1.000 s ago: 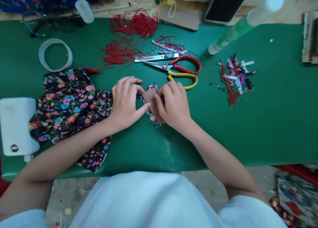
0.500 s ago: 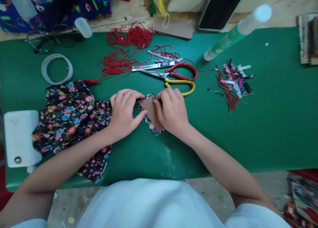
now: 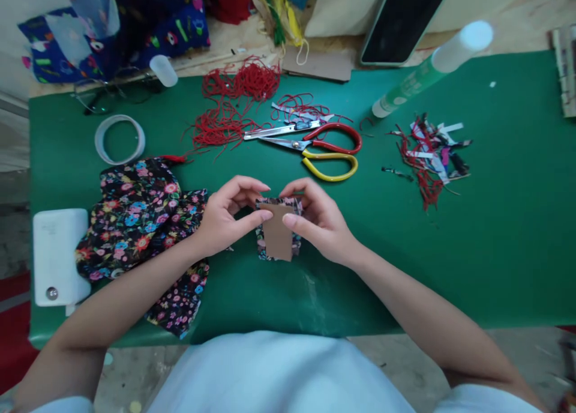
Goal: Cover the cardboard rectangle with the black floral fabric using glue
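A small brown cardboard piece point(image 3: 276, 239) edged with black floral fabric is held upright above the green table point(image 3: 495, 251). My left hand point(image 3: 227, 218) pinches its left upper edge between thumb and fingers. My right hand point(image 3: 317, 218) pinches its right upper edge the same way. Both hands are closed on the piece, just in front of my body.
A heap of black floral fabric point(image 3: 139, 221) lies left of my hands, beside a white device point(image 3: 56, 254). Red-and-yellow scissors point(image 3: 324, 152), red cord point(image 3: 234, 101), a tape roll point(image 3: 119, 140), a green glue tube point(image 3: 427, 68) and a pile of scraps point(image 3: 432, 155) lie further back.
The cardboard piece lay tilted on the table under pressing fingers; now both hands have lifted it and turned it square, pinched at its top edge. The camera view shifted slightly.
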The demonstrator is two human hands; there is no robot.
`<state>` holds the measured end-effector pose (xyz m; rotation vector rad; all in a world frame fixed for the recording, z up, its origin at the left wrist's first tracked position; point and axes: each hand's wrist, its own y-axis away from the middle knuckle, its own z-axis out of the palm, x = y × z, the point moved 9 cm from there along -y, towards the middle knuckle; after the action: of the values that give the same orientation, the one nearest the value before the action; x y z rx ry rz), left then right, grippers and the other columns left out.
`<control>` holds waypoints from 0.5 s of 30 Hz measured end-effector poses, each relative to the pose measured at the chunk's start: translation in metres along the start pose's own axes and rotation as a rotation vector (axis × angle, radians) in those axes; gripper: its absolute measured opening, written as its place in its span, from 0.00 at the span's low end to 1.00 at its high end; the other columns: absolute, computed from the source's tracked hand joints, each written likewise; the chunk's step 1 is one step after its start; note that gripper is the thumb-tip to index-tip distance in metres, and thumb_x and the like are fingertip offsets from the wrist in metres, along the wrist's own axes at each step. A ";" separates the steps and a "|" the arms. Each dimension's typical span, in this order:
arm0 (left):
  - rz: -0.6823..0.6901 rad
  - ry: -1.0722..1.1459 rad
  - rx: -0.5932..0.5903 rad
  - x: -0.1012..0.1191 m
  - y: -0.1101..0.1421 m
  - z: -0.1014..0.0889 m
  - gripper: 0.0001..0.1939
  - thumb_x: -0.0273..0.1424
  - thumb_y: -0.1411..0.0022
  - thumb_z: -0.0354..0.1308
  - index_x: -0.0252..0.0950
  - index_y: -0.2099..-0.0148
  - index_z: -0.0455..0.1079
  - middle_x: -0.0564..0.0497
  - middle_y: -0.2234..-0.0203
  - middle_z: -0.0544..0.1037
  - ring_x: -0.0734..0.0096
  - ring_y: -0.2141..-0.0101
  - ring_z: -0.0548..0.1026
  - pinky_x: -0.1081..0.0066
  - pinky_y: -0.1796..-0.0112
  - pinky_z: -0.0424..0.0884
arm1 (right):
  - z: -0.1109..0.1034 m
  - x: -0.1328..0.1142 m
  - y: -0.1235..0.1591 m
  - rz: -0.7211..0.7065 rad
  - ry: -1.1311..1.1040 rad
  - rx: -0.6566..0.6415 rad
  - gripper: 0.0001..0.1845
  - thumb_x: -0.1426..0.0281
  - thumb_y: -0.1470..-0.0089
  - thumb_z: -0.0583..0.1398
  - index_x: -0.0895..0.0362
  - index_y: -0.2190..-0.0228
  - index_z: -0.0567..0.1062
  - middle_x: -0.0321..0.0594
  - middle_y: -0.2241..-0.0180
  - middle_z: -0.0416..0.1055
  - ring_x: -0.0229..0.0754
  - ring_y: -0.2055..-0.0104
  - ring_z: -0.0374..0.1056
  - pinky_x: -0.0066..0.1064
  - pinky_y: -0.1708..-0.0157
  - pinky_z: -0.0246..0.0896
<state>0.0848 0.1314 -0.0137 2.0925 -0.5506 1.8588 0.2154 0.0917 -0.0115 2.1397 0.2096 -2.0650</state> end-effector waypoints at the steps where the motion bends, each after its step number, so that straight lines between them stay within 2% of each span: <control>1: -0.012 0.025 -0.031 0.000 0.000 0.003 0.22 0.44 0.44 0.70 0.39 0.54 0.69 0.54 0.70 0.77 0.74 0.70 0.77 0.74 0.67 0.75 | 0.004 0.000 -0.001 0.013 -0.001 -0.068 0.12 0.61 0.41 0.61 0.55 0.64 0.65 0.30 0.75 0.64 0.32 0.76 0.59 0.23 0.78 0.54; 3: -0.030 0.067 -0.090 0.000 0.001 0.006 0.22 0.44 0.44 0.69 0.39 0.53 0.68 0.54 0.72 0.76 0.74 0.71 0.77 0.75 0.67 0.75 | 0.007 -0.004 -0.002 -0.028 0.050 -0.146 0.15 0.62 0.40 0.60 0.56 0.73 0.64 0.27 0.80 0.56 0.29 0.79 0.52 0.22 0.80 0.47; 5: -0.013 0.073 -0.171 0.004 0.001 0.010 0.18 0.42 0.40 0.66 0.39 0.54 0.67 0.54 0.72 0.76 0.74 0.70 0.76 0.76 0.69 0.72 | 0.009 -0.011 -0.002 -0.118 0.100 -0.173 0.18 0.64 0.37 0.58 0.57 0.76 0.63 0.26 0.82 0.52 0.28 0.79 0.49 0.23 0.79 0.45; 8: 0.100 -0.029 -0.395 0.015 0.004 0.024 0.10 0.39 0.34 0.59 0.38 0.61 0.68 0.55 0.74 0.72 0.76 0.74 0.71 0.76 0.72 0.66 | 0.013 -0.019 0.000 -0.224 0.125 -0.199 0.16 0.66 0.36 0.58 0.58 0.75 0.66 0.27 0.80 0.56 0.27 0.78 0.50 0.22 0.78 0.46; 10: 0.187 -0.126 -0.515 0.021 0.007 0.032 0.11 0.37 0.32 0.55 0.38 0.67 0.66 0.55 0.78 0.68 0.75 0.76 0.68 0.74 0.73 0.63 | 0.014 -0.021 0.002 -0.258 0.128 -0.212 0.17 0.65 0.37 0.60 0.58 0.76 0.66 0.27 0.80 0.55 0.27 0.78 0.50 0.21 0.77 0.46; 15: 0.253 -0.154 -0.642 0.027 0.011 0.043 0.15 0.34 0.30 0.52 0.39 0.72 0.61 0.54 0.81 0.66 0.71 0.76 0.67 0.70 0.72 0.62 | 0.021 -0.022 0.003 -0.263 0.159 -0.309 0.20 0.63 0.36 0.59 0.58 0.78 0.65 0.30 0.79 0.55 0.29 0.77 0.52 0.22 0.76 0.48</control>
<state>0.1198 0.0995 0.0075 1.7815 -1.3007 1.3703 0.1946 0.0841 0.0094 2.1723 0.8133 -1.8326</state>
